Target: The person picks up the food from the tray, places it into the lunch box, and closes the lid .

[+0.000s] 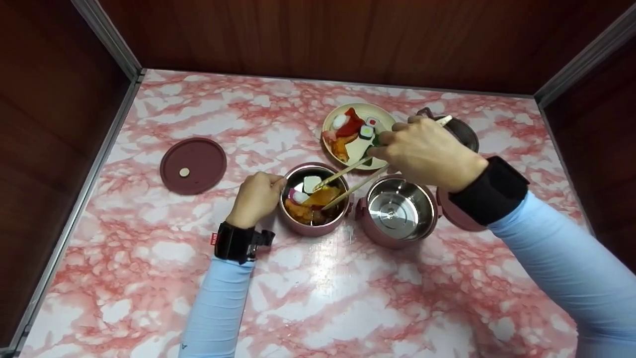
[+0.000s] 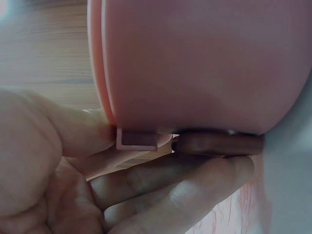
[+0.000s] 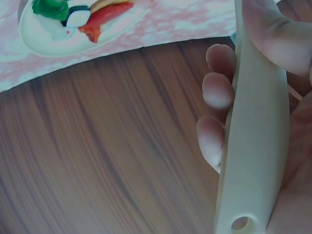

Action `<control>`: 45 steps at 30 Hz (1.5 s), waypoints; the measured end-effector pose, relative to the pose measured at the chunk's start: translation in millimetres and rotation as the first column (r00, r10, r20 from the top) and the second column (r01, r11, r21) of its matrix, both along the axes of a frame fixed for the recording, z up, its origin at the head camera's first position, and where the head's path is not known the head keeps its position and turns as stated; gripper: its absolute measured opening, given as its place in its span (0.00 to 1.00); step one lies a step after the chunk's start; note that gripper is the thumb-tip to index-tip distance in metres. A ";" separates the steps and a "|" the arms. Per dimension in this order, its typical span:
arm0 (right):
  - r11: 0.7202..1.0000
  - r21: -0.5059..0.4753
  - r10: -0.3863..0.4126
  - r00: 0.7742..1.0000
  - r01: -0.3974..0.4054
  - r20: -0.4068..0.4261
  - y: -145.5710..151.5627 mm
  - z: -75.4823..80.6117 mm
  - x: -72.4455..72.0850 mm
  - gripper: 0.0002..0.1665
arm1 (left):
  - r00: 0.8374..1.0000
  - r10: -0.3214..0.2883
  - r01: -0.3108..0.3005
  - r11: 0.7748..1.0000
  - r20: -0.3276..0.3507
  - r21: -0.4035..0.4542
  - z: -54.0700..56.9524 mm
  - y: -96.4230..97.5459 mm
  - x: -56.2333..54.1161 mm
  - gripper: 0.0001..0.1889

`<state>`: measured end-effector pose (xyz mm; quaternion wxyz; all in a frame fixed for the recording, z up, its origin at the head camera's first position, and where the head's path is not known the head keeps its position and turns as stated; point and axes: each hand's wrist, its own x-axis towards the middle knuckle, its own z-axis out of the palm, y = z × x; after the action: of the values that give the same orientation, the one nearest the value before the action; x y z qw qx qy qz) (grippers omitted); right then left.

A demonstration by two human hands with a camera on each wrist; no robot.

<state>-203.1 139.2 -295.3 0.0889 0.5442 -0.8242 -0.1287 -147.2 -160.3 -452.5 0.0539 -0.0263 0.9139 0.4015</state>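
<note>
My left hand (image 1: 256,199) grips the side of a pink pot (image 1: 310,229) with a steel inside. In the left wrist view the thumb is at the rim, and the fingers reach under the small handle (image 2: 219,144). Above the plate's near right edge, my right hand (image 1: 422,151) holds cream tongs (image 3: 258,126) with a hole in the handle end. Their two tips reach down into the pot, either side of an orange-brown food piece (image 1: 324,196). Around it lie a white square piece (image 1: 312,184) and browned pieces (image 1: 298,213).
A second pink pot (image 1: 392,242) stands to the right, its steel bottom showing. Behind are a cream plate (image 1: 354,149) of food pieces and a dark pan (image 1: 464,132), partly hidden. Maroon lids lie left (image 1: 203,164) and right (image 1: 459,214); walls enclose the table.
</note>
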 end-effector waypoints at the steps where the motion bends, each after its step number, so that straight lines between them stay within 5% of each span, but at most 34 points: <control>1: 1.000 -0.008 0.004 1.000 -0.004 -0.001 0.9 0.9 0.0 0.11 | 1.000 0.001 -0.001 1.000 0.006 0.003 0.2 0.1 0.1 0.13; 8: 0.992 -0.125 0.012 0.999 -0.007 0.034 15.1 15.5 3.6 0.20 | 1.000 0.014 -0.014 1.000 0.015 -0.006 0.5 0.3 0.0 0.14; 14: 0.945 -0.293 -0.121 0.988 0.145 0.097 41.6 24.1 20.0 0.28 | 1.000 0.007 -0.007 1.000 -0.013 -0.014 -0.2 -0.4 -0.1 0.13; 18: 0.862 -0.442 -0.222 0.968 0.250 0.115 67.7 15.0 36.2 0.30 | 1.000 0.002 -0.002 1.000 -0.018 -0.013 0.5 0.2 -0.9 0.13; 24: 0.674 -0.640 -0.342 0.924 0.369 0.172 108.6 -22.5 58.4 0.31 | 1.000 0.001 -0.001 1.000 0.021 -0.003 2.0 0.6 -1.0 0.14; 30: 0.543 -0.625 -0.502 0.814 0.560 0.293 140.6 -61.0 70.6 0.30 | 1.000 0.010 -0.010 1.000 0.014 -0.006 -1.0 -0.1 0.0 0.14; 37: 0.364 -0.536 -0.632 0.625 0.762 0.458 165.0 -90.0 74.1 0.26 | 1.000 -0.005 0.004 1.000 -0.005 -0.021 -1.0 0.4 0.0 0.17; 41: 0.311 -0.478 -0.661 0.548 0.821 0.512 172.8 -96.4 73.6 0.26 | 1.000 -0.009 0.008 0.999 -0.025 -0.034 -0.2 0.1 0.5 0.15; 45: 0.293 -0.431 -0.680 0.503 0.854 0.534 177.0 -98.8 72.1 0.26 | 0.999 -0.020 0.018 0.999 -0.046 -0.049 -1.1 0.1 0.5 0.20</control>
<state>-131.0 316.3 -394.1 0.0944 0.0195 -0.9731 0.2092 -146.7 -160.2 -453.5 0.0360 -0.0095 0.9245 0.3793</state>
